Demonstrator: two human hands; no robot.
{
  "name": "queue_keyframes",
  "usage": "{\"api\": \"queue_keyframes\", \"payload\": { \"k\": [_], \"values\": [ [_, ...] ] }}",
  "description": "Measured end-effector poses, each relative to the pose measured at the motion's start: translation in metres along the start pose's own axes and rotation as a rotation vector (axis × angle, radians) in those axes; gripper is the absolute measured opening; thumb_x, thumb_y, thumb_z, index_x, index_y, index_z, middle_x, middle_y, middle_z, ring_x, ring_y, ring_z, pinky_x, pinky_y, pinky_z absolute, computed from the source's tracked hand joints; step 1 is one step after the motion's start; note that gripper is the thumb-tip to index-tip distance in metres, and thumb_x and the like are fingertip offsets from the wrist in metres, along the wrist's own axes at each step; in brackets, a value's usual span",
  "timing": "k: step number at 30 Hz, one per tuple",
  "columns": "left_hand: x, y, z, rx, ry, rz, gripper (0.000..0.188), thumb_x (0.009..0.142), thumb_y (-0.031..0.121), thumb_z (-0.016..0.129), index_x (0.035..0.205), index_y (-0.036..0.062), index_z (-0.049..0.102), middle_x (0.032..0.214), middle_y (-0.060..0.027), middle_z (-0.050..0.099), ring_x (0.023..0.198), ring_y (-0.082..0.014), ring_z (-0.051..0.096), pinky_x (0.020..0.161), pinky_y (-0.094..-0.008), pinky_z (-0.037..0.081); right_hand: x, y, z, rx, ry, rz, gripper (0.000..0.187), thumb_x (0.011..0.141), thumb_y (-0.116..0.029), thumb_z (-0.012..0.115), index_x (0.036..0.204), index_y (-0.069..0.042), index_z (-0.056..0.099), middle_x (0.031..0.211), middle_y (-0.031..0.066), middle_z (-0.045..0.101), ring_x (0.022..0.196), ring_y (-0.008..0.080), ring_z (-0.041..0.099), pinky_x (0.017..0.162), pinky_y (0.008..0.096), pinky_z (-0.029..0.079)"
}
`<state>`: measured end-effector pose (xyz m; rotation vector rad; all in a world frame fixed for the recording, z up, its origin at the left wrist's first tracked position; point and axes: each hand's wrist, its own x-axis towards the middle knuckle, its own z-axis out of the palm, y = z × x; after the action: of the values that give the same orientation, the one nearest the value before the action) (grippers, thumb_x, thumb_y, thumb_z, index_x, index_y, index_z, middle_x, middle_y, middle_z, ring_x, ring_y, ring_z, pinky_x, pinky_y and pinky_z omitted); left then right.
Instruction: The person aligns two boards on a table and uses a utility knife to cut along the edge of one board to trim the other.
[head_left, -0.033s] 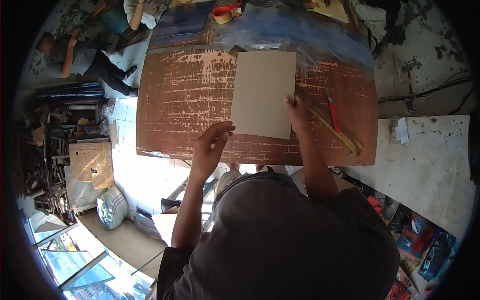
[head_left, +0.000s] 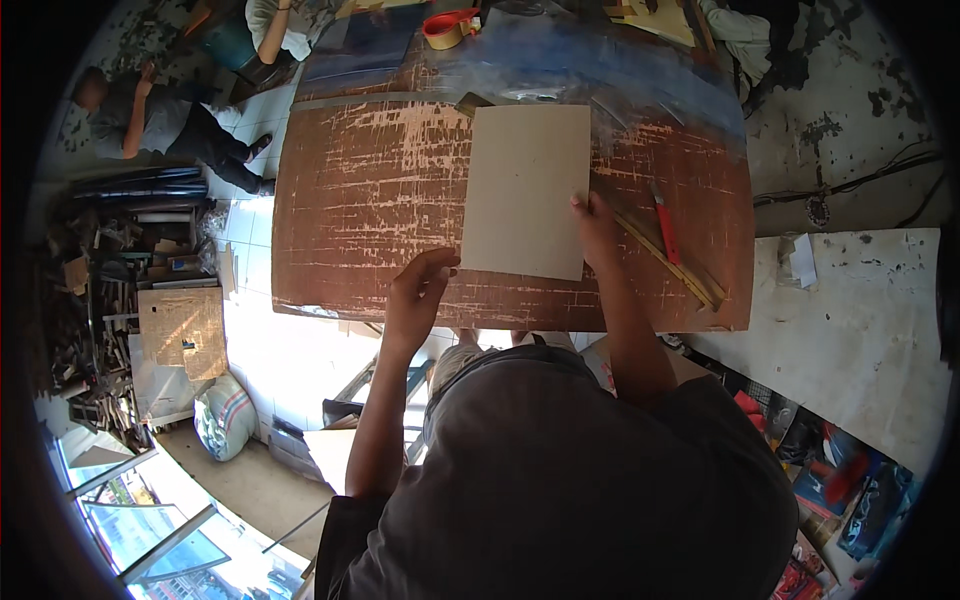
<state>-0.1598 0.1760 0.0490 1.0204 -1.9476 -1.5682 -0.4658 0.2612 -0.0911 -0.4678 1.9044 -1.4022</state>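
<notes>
Card (head_left: 525, 185) is pinched at 3 o'clock by the right hand (head_left: 599, 235); the left hand (head_left: 414, 289), loosely open, has moved off 7 o'clock, so one hand holds.

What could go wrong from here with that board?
The right hand holds the tan board at one edge, while the left hand is only near a lower corner, so the board might swivel. The red cutter lies beside the right hand; an outward sweep could knock it or risk a cut.
</notes>
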Motion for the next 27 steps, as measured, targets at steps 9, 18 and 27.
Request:
{"api": "queue_keyframes", "payload": {
  "k": [9, 18, 27],
  "values": [
    [-0.026, -0.07, 0.004, -0.165, 0.041, -0.212, 0.026, 0.098, 0.007, 0.055, 0.123, -0.0003, 0.06, 0.107, -0.0138, 0.071, 0.104, -0.0187, 0.067, 0.09, -0.0312, 0.052, -0.019, -0.042, -0.113, 0.025, 0.435, -0.068, 0.038, 0.098, -0.036, 0.062, 0.115, -0.002, 0.061, 0.109, 0.0075, 0.065, 0.1, 0.0181, 0.058, 0.091, 0.0333, 0.044],
    [-0.022, -0.064, 0.009, -0.092, -0.004, -0.254, 0.027, 0.099, 0.008, 0.055, 0.124, -0.0001, 0.059, 0.109, -0.0139, 0.071, 0.102, -0.019, 0.067, 0.09, -0.0316, 0.052, 0.025, -0.019, -0.337, -0.481, 0.586, -0.254, 0.05, 0.095, -0.048, 0.061, 0.107, 0.001, 0.066, 0.094, 0.0101, 0.069, 0.089, 0.0195, 0.061, 0.083, 0.0348, 0.047],
    [-0.03, -0.074, 0.008, -0.055, -0.03, -0.262, 0.027, 0.099, 0.007, 0.054, 0.124, -0.0003, 0.059, 0.107, -0.0129, 0.071, 0.102, -0.0185, 0.066, 0.091, -0.03, 0.051, 0.08, 0.006, -0.412, -0.796, 0.474, -0.356, 0.048, 0.091, -0.048, 0.066, 0.105, -0.002, 0.069, 0.09, 0.0128, 0.07, 0.083, 0.0222, 0.064, 0.076, 0.0354, 0.049]
  ]
}}
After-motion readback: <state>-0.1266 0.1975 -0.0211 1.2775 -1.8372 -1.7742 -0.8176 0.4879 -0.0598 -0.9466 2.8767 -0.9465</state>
